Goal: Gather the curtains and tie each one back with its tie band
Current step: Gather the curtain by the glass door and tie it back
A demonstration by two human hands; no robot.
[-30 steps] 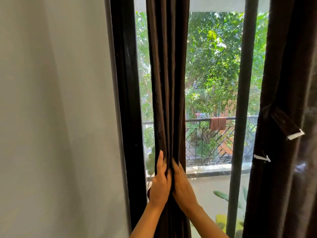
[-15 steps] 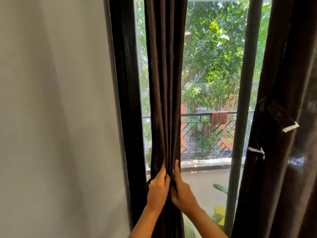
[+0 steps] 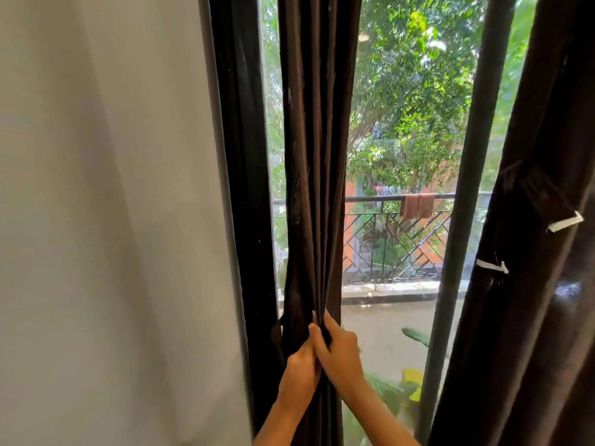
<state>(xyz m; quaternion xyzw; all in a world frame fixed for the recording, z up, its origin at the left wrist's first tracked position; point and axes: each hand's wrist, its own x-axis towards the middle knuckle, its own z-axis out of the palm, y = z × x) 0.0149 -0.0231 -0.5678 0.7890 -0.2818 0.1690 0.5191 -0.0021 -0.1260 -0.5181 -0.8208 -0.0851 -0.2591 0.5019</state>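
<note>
Here, a dark brown curtain hangs bunched into narrow pleats near the left edge of the window frame. Low down, the left hand and right hand grasp its folds side by side, touching. A second curtain hangs at the right edge.

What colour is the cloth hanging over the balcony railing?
Reddish brown; the head view shows the cloth best.

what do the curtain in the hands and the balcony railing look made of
The gathered curtain: dark brown woven fabric, perhaps a satiny synthetic; its folds show a soft sheen and bunch under the left hand and right hand. The balcony railing: likely dark painted metal, judging by thin straight bars in a lattice.
</note>
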